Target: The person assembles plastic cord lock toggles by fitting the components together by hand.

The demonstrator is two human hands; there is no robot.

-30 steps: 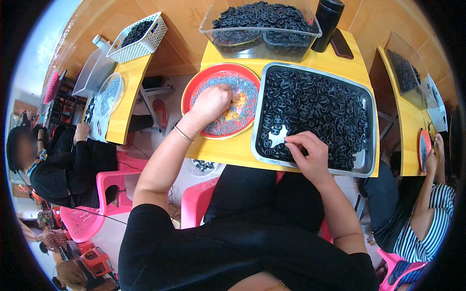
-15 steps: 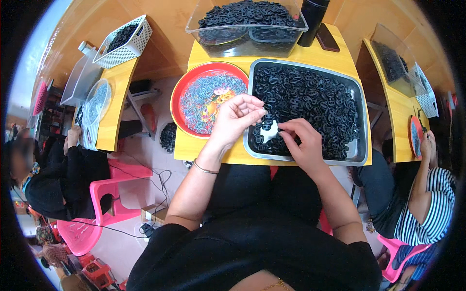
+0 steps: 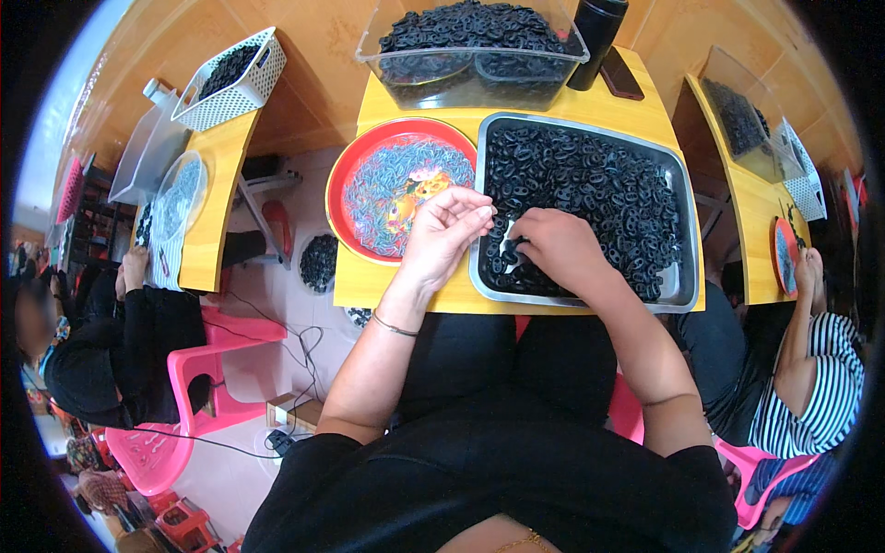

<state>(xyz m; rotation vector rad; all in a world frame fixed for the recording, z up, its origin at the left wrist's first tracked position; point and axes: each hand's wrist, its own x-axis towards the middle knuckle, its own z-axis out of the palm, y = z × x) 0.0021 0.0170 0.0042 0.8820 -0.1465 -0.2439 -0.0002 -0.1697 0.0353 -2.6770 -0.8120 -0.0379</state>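
Observation:
A metal tray lies before me, filled with small black oval pieces that have holes through them. My left hand hovers over the tray's left edge, thumb and fingertips pinched together. Whatever is between them is too small to name. Inside the tray's left part, my right hand reaches down with curled fingers among the black pieces; its fingertips are partly hidden, so what they grip is unclear. Left of the tray stands a red round dish full of thin, silvery wire-like bits.
Behind the tray stands a clear bin heaped with black pieces. A black cylinder and a phone are beside it. People work at side tables left and right. A pink chair and cables are on the floor.
My right hand has moved left and lower into the tray, its fingers now curled over the black pieces. My left hand keeps its pinch and has shifted only slightly.

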